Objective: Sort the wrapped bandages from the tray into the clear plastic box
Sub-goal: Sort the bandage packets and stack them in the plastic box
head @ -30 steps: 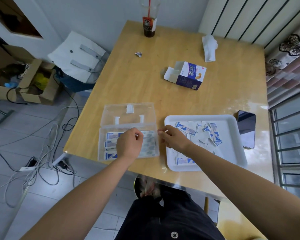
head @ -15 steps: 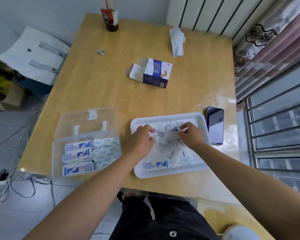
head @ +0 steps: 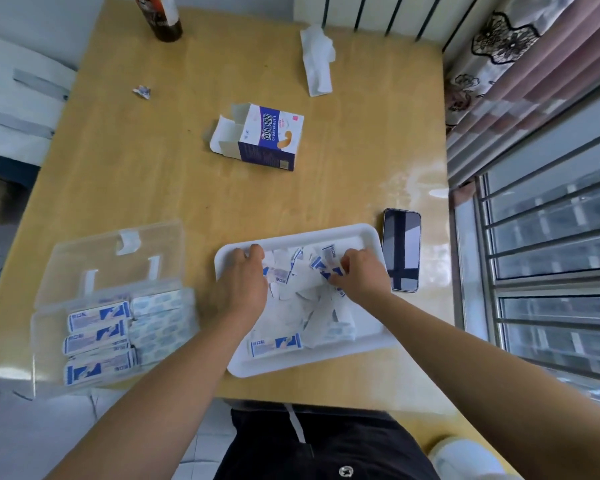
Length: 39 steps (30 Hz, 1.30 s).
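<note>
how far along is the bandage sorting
Done: the clear plastic box holds neat rows of blue-and-white wrapped bandages. In hand: left hand and right hand are both in the white rectangular tray, the right seemingly pinching a wrapped bandage. Left: a sizeable loose pile in the tray.

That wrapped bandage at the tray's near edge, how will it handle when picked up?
Probably very light and bendy: the bandage looks like a thin, flat strip. It lies flush on the smooth tray, so it may slide before a pinch catches its edge.
</note>
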Each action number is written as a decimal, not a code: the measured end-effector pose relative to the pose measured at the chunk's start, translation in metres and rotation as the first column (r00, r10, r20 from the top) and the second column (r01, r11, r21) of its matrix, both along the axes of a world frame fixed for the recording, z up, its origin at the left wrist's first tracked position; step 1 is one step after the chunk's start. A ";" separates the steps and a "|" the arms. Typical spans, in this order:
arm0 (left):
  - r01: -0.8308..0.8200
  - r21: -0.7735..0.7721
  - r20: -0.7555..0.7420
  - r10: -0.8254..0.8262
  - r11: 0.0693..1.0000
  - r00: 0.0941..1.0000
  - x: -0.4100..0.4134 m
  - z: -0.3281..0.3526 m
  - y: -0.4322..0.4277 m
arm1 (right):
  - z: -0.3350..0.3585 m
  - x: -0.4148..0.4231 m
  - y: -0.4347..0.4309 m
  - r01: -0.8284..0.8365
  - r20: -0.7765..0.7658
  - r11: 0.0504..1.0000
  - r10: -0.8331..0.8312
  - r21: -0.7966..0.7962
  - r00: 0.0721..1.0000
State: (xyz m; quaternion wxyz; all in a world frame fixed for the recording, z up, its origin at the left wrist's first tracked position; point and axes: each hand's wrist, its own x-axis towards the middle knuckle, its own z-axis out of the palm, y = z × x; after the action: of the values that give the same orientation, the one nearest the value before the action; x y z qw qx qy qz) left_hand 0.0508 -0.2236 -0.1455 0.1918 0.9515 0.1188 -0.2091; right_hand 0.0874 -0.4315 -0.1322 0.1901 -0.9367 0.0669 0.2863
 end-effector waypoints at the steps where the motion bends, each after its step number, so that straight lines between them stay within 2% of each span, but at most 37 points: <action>1: 0.007 0.008 -0.003 -0.007 1.000 1.000 0.001 0.000 0.000 | 0.000 0.000 -0.002 0.003 -0.003 0.999 -0.002 0.035 1.000; 7: 0.049 0.097 0.020 -0.051 0.994 0.998 0.001 0.003 0.003 | -0.003 -0.002 -0.017 0.076 -0.018 0.981 -0.074 0.180 0.997; 10: 0.047 0.072 0.038 -0.050 0.996 0.998 0.000 0.005 0.004 | -0.001 0.000 -0.020 0.127 0.032 0.960 -0.140 0.251 0.990; 12: 0.045 0.029 0.027 -0.046 0.999 0.999 0.000 0.005 0.004 | 0.004 0.001 -0.025 0.113 -0.011 0.928 -0.117 0.356 0.993; 14: 0.007 -0.015 0.011 -0.007 1.000 1.000 0.000 0.004 0.004 | 0.008 0.000 -0.028 0.065 -0.121 0.895 -0.013 0.441 0.993; 16: -0.070 -0.075 0.011 0.071 0.995 0.997 0.000 0.009 0.004 | 0.007 -0.004 -0.025 0.010 -0.158 0.918 0.058 0.398 0.986; 19: -0.167 -0.168 0.002 0.170 0.971 0.985 0.001 0.015 0.002 | 0.000 -0.009 -0.017 0.041 -0.104 0.971 -0.017 0.235 0.994; 22: -0.259 -0.247 -0.037 0.258 0.934 0.965 -0.003 0.021 0.002 | -0.003 -0.013 -0.011 -0.031 -0.051 0.997 0.035 0.067 0.998; 24: -0.302 -0.292 -0.064 0.297 0.907 0.953 -0.006 0.023 0.003 | -0.004 -0.014 -0.007 -0.056 -0.010 0.998 0.056 0.035 0.998; 28: -0.371 -0.380 -0.121 0.352 0.847 0.928 -0.008 0.025 0.002 | -0.003 -0.014 -0.009 -0.003 0.013 0.996 0.002 0.091 1.000; 34: -0.378 -0.494 -0.179 0.333 0.783 0.926 -0.007 0.026 -0.013 | 0.003 -0.013 -0.029 0.244 -0.138 0.917 -0.210 0.315 0.968; 39: -0.363 -0.506 -0.206 0.300 0.782 0.932 -0.006 0.022 -0.026 | 0.007 -0.020 -0.039 0.261 -0.179 0.889 -0.207 0.377 0.962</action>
State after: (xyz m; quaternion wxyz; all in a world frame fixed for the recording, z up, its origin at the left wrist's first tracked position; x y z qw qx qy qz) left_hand 0.0451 -0.2496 -0.1235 0.4762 0.8102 0.2320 -0.2508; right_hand 0.0671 -0.4701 -0.1256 0.4043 -0.8423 0.1326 0.3310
